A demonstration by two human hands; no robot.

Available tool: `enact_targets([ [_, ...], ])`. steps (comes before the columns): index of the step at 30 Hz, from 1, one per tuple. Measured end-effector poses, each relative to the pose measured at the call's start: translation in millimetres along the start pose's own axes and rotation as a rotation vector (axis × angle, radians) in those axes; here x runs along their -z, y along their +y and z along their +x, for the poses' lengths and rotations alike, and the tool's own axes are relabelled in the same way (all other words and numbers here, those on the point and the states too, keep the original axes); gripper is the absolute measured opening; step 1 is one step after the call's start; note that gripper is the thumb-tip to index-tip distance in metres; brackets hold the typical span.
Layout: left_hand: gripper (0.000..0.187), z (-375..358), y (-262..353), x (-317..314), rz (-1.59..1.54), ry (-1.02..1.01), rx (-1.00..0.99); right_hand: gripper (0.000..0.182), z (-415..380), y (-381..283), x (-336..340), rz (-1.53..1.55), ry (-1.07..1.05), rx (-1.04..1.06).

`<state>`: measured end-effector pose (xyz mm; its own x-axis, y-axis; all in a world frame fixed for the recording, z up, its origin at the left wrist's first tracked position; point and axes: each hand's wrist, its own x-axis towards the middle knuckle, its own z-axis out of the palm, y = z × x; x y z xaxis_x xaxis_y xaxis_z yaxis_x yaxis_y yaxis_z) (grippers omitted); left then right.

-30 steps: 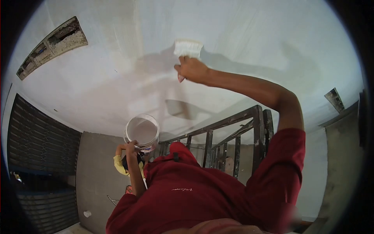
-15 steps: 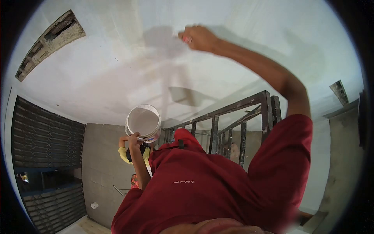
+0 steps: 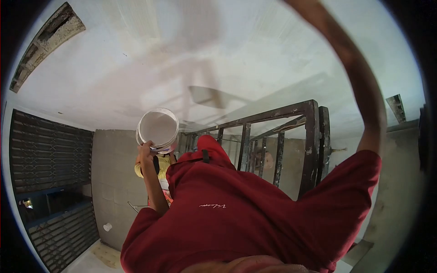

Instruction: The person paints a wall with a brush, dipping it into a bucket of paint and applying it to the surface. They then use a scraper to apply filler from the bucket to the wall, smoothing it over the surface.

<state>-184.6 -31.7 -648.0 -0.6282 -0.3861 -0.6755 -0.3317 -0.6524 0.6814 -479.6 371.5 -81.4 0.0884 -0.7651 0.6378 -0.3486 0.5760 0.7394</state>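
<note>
My left hand (image 3: 145,149) grips the near rim of a white bucket (image 3: 158,127) at the left of centre. The bucket is tilted so its pale inside shows; I cannot make out how much it holds. Overhead, my bare right forearm reaches up past the top edge, and the hand at its end is out of the frame. Beyond it spreads a white wall (image 3: 255,50) with faint streaks and shadows.
A dark metal frame (image 3: 309,145) with paint spots stands right of my body. Behind the bucket is another person in a yellow top (image 3: 162,166). Dark lattice shutters (image 3: 50,154) are at left, and a small white cup (image 3: 107,227) lies lower left.
My right hand has moved up and out of view, its arm now stretched higher. The bucket and my left hand appear slightly higher and further left as the view shifted.
</note>
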Motion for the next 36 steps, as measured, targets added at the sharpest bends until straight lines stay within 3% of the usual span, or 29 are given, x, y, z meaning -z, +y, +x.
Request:
enact_targets([
  [1,0.065,-1.1,-2.9,-4.6,0.004,0.046,-0.044,0.025,-12.5,-30.7,-7.5,0.160,-0.357,-0.042],
  [3,0.063,-15.3,7.1,-18.7,0.080,0.084,-0.044,0.014,-42.6,-93.6,-30.4,0.282,-0.365,-0.004],
  [7,0.059,-29.3,12.5,-25.8,0.173,0.119,-0.070,0.018,-90.0,-196.6,-49.2,0.478,-0.400,0.141],
  [11,0.062,-29.0,12.1,-19.8,0.163,0.151,-0.080,0.021,-110.4,-229.2,-54.5,0.624,-0.649,0.346],
  [13,0.064,-32.6,13.4,-16.6,0.177,0.189,-0.116,0.021,-128.6,-236.4,-61.1,0.836,-0.654,0.290],
  [16,0.015,-61.0,24.6,-26.5,0.357,0.343,-0.310,0.016,-144.0,-239.1,-60.4,1.004,-0.743,0.224],
  [17,0.016,-42.8,12.8,7.0,0.727,0.120,-0.615,0.013,-146.1,-239.7,-60.1,1.037,-0.712,0.204],
  [20,0.027,-89.2,41.2,-13.3,0.596,0.241,-0.489,0.011,-124.2,-212.4,-60.2,1.049,-0.764,0.119],
  [21,0.029,-94.8,44.8,-12.2,0.689,0.293,-0.554,0.012,-112.4,-195.9,-60.4,1.023,-0.721,0.059],
  [24,0.031,-58.9,40.8,24.1,1.360,0.493,-0.830,0.007,-84.6,-151.2,-51.1,0.873,-0.492,-0.060],
  [28,0.032,-79.6,50.8,16.6,0.962,0.502,-0.512,0.014,-27.0,-78.8,-1.9,0.729,-0.704,-0.199],
  [29,0.031,-107.8,60.5,-2.8,0.959,0.471,-0.564,0.006,-11.4,-63.8,15.7,0.645,-0.604,-0.182],
  [32,0.030,-89.4,55.9,22.4,0.928,0.477,-0.476,0.007,16.2,-19.1,52.2,0.439,-0.230,-0.139],
  [33,0.029,-88.3,54.8,26.3,0.909,0.479,-0.472,0.007,25.2,-9.0,71.0,0.365,-0.354,-0.215],
  [36,0.028,-97.2,57.1,23.5,0.902,0.521,-0.425,0.009,-13.2,6.4,34.8,0.115,-0.150,-0.070],
])
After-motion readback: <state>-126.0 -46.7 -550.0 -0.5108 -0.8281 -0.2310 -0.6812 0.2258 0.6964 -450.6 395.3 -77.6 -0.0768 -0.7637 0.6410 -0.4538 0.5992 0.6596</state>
